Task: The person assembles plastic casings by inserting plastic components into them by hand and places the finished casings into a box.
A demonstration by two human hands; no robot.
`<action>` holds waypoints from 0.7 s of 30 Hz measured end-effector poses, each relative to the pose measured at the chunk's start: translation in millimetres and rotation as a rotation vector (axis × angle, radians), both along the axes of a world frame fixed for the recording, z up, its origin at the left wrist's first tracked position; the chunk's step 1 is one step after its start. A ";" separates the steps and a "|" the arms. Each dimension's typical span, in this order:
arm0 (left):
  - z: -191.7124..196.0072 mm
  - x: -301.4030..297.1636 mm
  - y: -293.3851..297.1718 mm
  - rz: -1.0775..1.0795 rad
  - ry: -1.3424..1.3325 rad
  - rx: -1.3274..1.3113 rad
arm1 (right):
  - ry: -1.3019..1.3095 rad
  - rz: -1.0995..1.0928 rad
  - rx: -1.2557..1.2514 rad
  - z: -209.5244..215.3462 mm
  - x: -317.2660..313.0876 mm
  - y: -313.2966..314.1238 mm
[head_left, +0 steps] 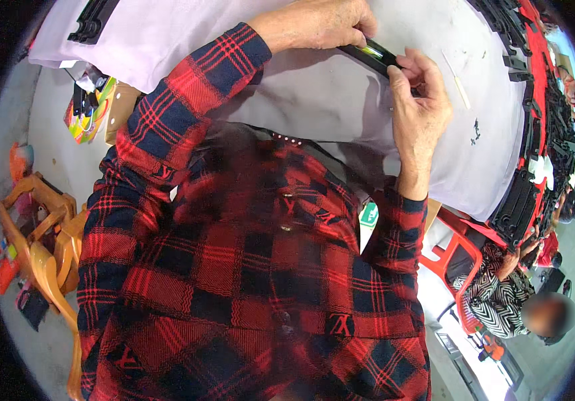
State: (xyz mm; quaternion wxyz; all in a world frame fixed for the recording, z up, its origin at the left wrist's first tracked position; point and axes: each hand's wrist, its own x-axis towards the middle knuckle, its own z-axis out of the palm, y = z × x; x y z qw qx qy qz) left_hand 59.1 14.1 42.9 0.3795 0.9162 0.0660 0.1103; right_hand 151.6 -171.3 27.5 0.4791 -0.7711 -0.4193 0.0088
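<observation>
A slim black plastic piece point(376, 59) with a glossy, light-reflecting face spans the gap between my two hands above the table. My left hand point(321, 24) reaches across from the left, its fingers closed on the piece's far left end. At the other end, my right hand point(424, 100) pinches it between thumb and curled fingers. The fingertips partly cover both ends, so its full shape is hidden. To the right of my right hand lies a thin tool with a pale handle point(462, 92). Small black scraps point(475, 131) are scattered on the cloth beyond it.
A pale cloth point(287, 93) covers the table. Black plastic parts point(515, 207) line its right edge, with another part point(93, 20) at the far left. A cardboard box point(122, 110) and wooden chair point(47, 234) stand left. A red chair point(451, 267) and co-worker point(495, 294) are right.
</observation>
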 end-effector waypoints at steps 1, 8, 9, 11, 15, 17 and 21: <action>1.5 0.3 -0.5 -0.004 0.001 -0.002 | -0.039 0.015 -0.028 1.5 -0.7 -2.0; 3.6 3.3 -1.0 -0.008 0.005 0.004 | -0.332 0.079 -0.150 -1.8 -9.0 4.2; 4.0 2.5 0.0 -0.017 0.029 -0.001 | -0.363 0.040 -0.196 -2.1 -12.4 5.9; 1.3 3.9 -0.3 -0.020 0.019 -0.007 | -0.444 0.041 -0.229 -3.9 -14.9 5.1; 12.5 3.3 1.3 -0.042 0.116 -0.077 | -0.434 0.047 -0.182 -6.2 -9.2 6.3; 4.6 5.9 4.1 -0.079 0.047 -0.051 | -0.347 0.060 -0.148 -6.3 -6.7 4.0; 4.9 8.9 8.5 -0.135 0.123 -0.107 | -0.025 0.015 -0.026 -6.2 -8.7 -0.1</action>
